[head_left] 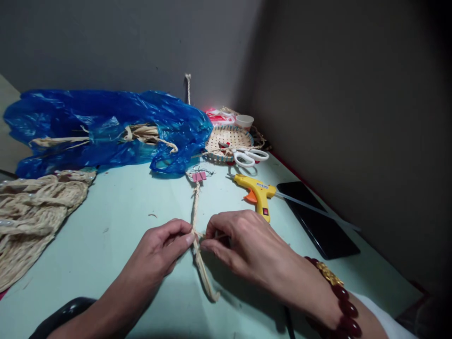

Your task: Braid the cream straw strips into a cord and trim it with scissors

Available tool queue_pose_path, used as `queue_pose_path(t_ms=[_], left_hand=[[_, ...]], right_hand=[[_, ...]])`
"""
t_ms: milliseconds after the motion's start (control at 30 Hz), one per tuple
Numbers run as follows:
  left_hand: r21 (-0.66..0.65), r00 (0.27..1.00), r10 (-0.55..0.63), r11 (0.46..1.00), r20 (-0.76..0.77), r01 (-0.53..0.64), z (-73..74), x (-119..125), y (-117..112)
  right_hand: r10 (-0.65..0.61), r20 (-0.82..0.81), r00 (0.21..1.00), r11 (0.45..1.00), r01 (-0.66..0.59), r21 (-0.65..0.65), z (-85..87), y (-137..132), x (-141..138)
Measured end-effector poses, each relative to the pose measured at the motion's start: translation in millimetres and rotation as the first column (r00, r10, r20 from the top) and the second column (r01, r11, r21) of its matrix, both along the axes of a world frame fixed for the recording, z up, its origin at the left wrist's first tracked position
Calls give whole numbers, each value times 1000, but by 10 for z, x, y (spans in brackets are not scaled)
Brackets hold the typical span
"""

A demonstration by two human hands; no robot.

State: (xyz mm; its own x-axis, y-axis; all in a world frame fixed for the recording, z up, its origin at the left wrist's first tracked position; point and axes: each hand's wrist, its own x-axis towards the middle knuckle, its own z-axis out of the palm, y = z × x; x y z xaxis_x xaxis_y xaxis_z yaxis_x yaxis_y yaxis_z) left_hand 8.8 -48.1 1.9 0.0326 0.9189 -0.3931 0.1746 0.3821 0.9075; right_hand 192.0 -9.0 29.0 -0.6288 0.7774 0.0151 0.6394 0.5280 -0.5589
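Pinched shut on the braid (195, 207) from either side, your left hand (160, 252) and right hand (243, 240) meet at its near end, a pink clip (198, 176) beyond your fingertips apparently anchoring it taut, loose strands (206, 278) trailing toward you.

A pale mint-green, smooth flat desk (116, 221) is filling the lower view and running back to a plain matt grey rear wall (123, 42). A darker grey-brown side wall (353, 117) is closing along the desk's right edge, meeting the rear wall at the far right corner. Light is falling on the desk's left and middle, while the right side is sinking into shadow. A beige strip (6, 122) beyond the left edge is possibly showing floor.
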Motion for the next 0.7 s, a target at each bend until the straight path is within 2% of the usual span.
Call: queue_pose_path(t_ms=[167,333,500,600,700], left_hand=[[-31,999,-28,999,33,29,-34,-16,-7],[-9,999,-38,999,8,38,-101,-31,-13],[16,998,-59,998,18,58,-121,-50,-19],[-13,998,-37,999,50,37,-129,-36,-33],[-91,991,39,996,130,-27,-105,11,-55]], right_hand=[[-46,134,990,990,28,135,-79,32,-33],[45,119,992,994,-56,99,-106,54,-86],[86,99,991,970,-106,219,-139,70,-73],[98,107,989,959,-123,257,-159,72,-58],[83,102,991,959,-107,263,-183,56,-65]])
